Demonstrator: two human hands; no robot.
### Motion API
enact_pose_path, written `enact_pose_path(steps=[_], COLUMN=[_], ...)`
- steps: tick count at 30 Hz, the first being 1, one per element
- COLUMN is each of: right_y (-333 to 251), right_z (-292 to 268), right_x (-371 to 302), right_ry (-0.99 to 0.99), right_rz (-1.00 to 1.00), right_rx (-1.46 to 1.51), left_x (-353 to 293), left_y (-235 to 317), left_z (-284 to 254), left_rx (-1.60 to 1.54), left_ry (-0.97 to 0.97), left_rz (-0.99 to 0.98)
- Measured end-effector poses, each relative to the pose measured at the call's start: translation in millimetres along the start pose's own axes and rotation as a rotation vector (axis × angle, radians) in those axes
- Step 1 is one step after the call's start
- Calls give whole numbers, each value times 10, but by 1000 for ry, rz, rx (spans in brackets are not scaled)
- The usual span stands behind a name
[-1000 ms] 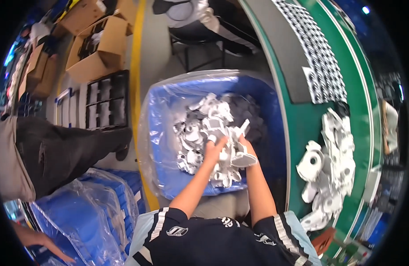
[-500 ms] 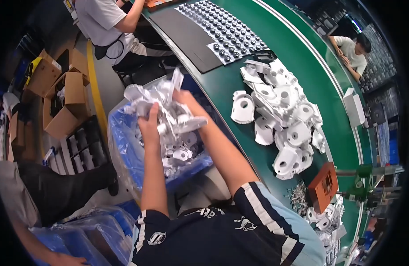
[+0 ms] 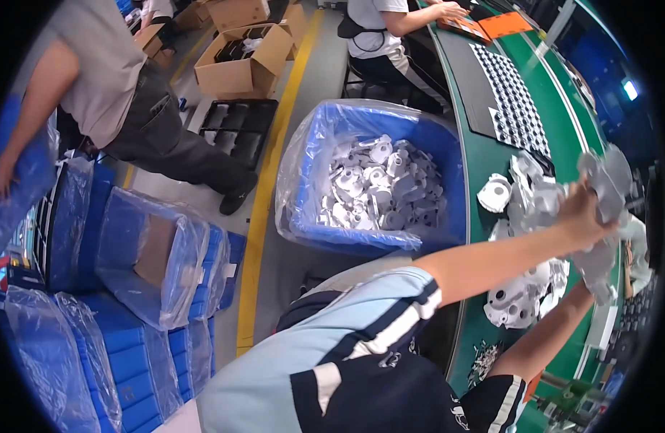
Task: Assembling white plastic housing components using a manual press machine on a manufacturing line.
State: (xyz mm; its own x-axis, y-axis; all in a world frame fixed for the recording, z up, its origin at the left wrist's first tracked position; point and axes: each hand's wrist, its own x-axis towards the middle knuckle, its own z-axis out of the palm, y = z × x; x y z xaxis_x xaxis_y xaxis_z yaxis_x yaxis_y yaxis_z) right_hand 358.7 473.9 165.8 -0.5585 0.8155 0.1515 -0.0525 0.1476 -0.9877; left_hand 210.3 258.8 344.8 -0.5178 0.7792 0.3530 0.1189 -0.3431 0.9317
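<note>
A bundle of white molded housing parts is held up over the green workbench at the right, blurred by motion. My left hand has its fingers closed round the upper part of this bundle. My right forearm reaches to the bundle's lower end, where the parts cover the right hand and its fingers. Below them, on the bench, lies a pile of similar white parts with round holes. One loose white part rests at the pile's left edge. A blue bin lined with clear plastic holds many more of these parts.
Small metal pins lie near the bench's front edge. Black round pieces in rows sit farther back. Plastic-lined blue bins stand at the left. A co-worker stands nearby; another person sits at the bench, beyond cardboard boxes.
Both hands have moved right with the bundle, from above the blue bin to above the pile on the bench. My view has swung left, showing the bin's contents and the stacked bins.
</note>
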Motion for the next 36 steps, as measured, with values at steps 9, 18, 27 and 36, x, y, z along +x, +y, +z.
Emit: enact_pose_path(steps=[9, 18, 27, 36], right_y=[-202, -376, -274, -498], right_z=[-1958, -1670, -2123, -2057], right_x=[-1848, -1823, -2079, -2456], right_ry=[574, 727, 502, 752], right_rz=[83, 67, 154, 142], right_rx=[534, 332, -223, -305], left_x=[-698, -681, -932, -1853], left_y=[-842, -1314, -1232, -770], left_z=[1559, 1999, 1834, 369], left_rx=[159, 324, 391, 355], left_ry=[-248, -225, -391, -589], left_rz=[19, 430, 435, 677])
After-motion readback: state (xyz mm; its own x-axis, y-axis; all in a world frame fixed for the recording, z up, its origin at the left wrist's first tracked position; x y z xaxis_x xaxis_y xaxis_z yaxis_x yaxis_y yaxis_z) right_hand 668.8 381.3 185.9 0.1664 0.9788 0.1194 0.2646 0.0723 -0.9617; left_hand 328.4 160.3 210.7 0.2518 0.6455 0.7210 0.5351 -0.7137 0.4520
